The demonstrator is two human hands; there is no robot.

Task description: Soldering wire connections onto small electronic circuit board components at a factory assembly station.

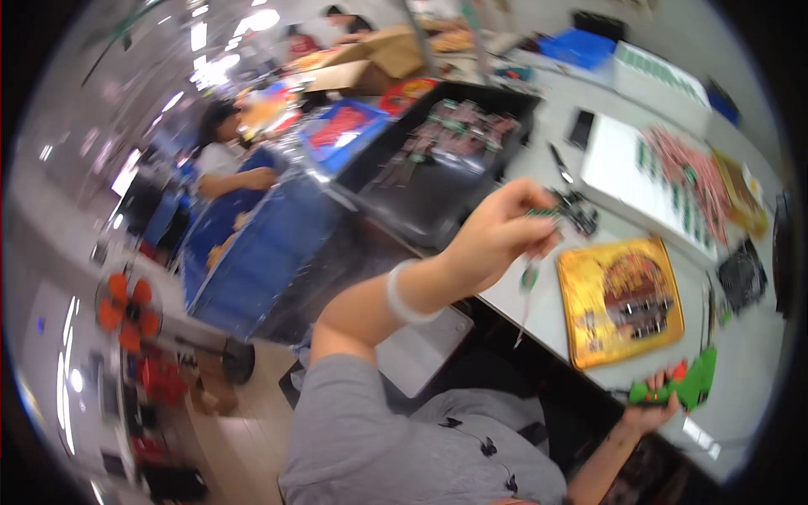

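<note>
My left hand (503, 229), a white band on its wrist, is raised over the table edge with its fingers pinched. Between them is a small green circuit board (542, 213), blurred by motion. Another small green piece (528, 278) with a thin pale wire dangles just below the hand. At the lower right, my right hand (652, 416) grips a green pistol-shaped tool (693, 383) that has a red part; most of its fingers are hidden. A gold tin tray (581, 352) lies between the two hands, with small metal parts and a brown patch inside.
A white foam block (613, 172) carries green boards and pink wires (690, 168). Dark-handled tweezers or pliers (561, 164), a black phone (582, 129) and a black bin (396, 215) of wired boards lie beyond. Left stands a blue crate (269, 261), near a seated person (220, 156).
</note>
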